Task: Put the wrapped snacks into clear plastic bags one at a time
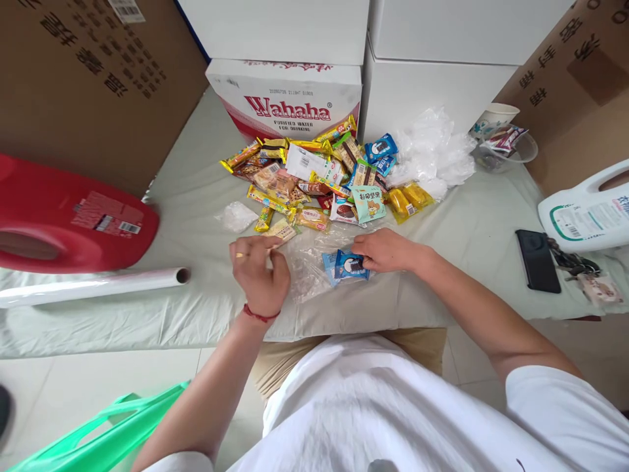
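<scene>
Seen from above, a seated person's two bare hands work at the near edge of a low table draped in pale cloth (472, 223). The left hand (260, 275), with a red cord at the wrist, has thumb and fingertips pinched together on the left edge of a thin clear plastic bag (307, 272). The bag lies crumpled between the two hands.

The right hand (388, 250) grasps a small blue foil-wrapped biscuit packet (351, 266), which lies just left of its fingertips, at the bag's right side and seemingly under the film.

The bag looks nearly weightless, limp and slippery, best pinched at its rim. The packet looks light, crinkly and easy to crush, best held by its flat faces or its sealed end.

Just beyond both sets of fingers lies a heap of mixed snack wrappers (314, 183), yellow, orange and blue. Farther beyond stands a white cardboard water carton with red lettering (287, 98).
</scene>
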{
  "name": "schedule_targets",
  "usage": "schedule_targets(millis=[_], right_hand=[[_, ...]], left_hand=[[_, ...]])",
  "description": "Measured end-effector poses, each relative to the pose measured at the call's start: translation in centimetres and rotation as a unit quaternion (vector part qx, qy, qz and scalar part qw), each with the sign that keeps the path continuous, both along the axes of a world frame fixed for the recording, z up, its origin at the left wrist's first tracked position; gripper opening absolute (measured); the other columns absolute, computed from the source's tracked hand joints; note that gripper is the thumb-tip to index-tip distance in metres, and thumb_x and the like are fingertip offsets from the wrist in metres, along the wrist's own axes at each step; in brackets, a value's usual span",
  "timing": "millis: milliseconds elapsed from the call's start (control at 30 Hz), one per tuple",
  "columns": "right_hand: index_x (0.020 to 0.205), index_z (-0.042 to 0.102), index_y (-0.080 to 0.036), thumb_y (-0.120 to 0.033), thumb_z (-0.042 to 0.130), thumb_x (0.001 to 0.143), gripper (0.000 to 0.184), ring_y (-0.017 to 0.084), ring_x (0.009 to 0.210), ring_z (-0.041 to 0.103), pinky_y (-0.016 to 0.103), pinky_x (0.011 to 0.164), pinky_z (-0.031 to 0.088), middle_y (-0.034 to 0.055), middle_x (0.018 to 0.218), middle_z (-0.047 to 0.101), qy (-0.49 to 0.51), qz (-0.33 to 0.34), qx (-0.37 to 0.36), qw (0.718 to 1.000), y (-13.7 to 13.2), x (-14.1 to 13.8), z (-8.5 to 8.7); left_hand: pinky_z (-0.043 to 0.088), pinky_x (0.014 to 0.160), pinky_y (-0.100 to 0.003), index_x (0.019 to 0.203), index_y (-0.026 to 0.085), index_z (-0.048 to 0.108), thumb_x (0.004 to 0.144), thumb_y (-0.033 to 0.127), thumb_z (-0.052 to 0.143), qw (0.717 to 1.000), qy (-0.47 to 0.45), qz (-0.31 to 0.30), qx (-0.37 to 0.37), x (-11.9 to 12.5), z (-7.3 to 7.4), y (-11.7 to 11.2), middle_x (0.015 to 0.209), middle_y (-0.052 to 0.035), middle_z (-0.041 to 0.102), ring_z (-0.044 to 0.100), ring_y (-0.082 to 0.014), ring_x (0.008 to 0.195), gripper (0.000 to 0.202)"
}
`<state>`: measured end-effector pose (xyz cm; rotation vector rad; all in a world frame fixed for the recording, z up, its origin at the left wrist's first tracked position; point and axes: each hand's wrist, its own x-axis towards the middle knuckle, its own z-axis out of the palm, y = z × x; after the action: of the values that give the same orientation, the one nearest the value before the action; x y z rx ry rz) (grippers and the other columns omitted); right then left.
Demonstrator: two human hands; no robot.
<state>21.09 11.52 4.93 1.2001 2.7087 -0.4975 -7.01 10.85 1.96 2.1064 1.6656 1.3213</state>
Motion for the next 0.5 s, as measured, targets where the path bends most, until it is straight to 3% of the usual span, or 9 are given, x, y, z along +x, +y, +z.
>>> schedule_targets(millis=[33, 100, 167, 300, 400, 500], right_hand=[[0.102, 0.069, -0.021, -0.021, 0.055, 0.09, 0.018, 0.019, 0.078, 0.06, 0.031, 0.059, 0.02, 0.0074, 0.103, 0.071, -0.008, 0.008, 0.0, 1.0, 0.1, -0.3, 0.2], [0.103, 0.069, -0.02, -0.021, 0.056, 0.089, 0.019, 0.019, 0.078, 0.061, 0.031, 0.059, 0.02, 0.0078, 0.103, 0.072, -0.013, 0.013, 0.003, 1.0, 0.3, -0.7, 0.3], [0.099, 0.07, -0.019, -0.021, 0.057, 0.088, 0.017, 0.019, 0.078, 0.062, 0.031, 0.059, 0.02, 0.0079, 0.099, 0.072, -0.007, 0.01, 0.004, 1.0, 0.4, -0.7, 0.3], [0.085, 0.066, -0.019, -0.021, 0.059, 0.085, 0.008, 0.018, 0.079, 0.06, 0.029, 0.062, 0.026, 0.0068, 0.094, 0.07, 0.063, -0.014, -0.007, 0.998, 0.7, 0.3, -0.2], [0.078, 0.062, -0.018, -0.018, 0.057, 0.082, 0.007, 0.017, 0.08, 0.058, 0.026, 0.068, 0.033, 0.0062, 0.096, 0.069, 0.163, -0.055, -0.003, 0.985, 1.0, 0.9, -0.7], [0.076, 0.059, -0.018, -0.017, 0.054, 0.083, 0.009, 0.015, 0.072, 0.054, 0.026, 0.067, 0.034, 0.0043, 0.083, 0.066, 0.196, -0.147, 0.01, 0.97, 1.4, 0.5, -1.2]], left_hand=[[0.047, 0.09, -0.038, 0.098, 0.022, 0.072, 0.088, 0.021, 0.052, 0.994, 0.037, -0.095, 0.03, 0.7, 0.9, -0.5, 0.098, -0.0074, 0.07, 0.063, -0.0229, 0.099, 0.022], [0.045, 0.092, -0.04, 0.11, 0.025, 0.073, 0.094, 0.023, 0.05, 0.95, 0.113, -0.293, 0.005, 2.2, 2.1, -1.0, 0.108, -0.007, 0.074, 0.066, -0.0222, 0.103, 0.029], [0.043, 0.093, -0.042, 0.122, 0.025, 0.071, 0.1, 0.029, 0.046, 0.914, 0.155, -0.37, -0.067, 3.7, 2.4, -0.6, 0.12, -0.0078, 0.075, 0.067, -0.0227, 0.108, 0.034], [0.036, 0.107, -0.049, 0.116, 0.025, 0.075, 0.105, 0.046, 0.039, 0.899, 0.159, -0.368, -0.176, 4.5, 0.9, 1.0, 0.119, -0.0066, 0.077, 0.066, -0.0248, 0.116, 0.043], [0.023, 0.119, -0.056, 0.107, 0.028, 0.078, 0.103, 0.054, 0.04, 0.895, 0.164, -0.367, -0.194, 4.0, 0.4, 1.2, 0.124, -0.0042, 0.076, 0.059, -0.0282, 0.13, 0.047], [0.013, 0.123, -0.065, 0.108, 0.029, 0.078, 0.097, 0.063, 0.048, 0.895, 0.193, -0.352, -0.193, 4.0, 1.0, 0.5, 0.134, -0.0035, 0.072, 0.051, -0.0335, 0.14, 0.047]])
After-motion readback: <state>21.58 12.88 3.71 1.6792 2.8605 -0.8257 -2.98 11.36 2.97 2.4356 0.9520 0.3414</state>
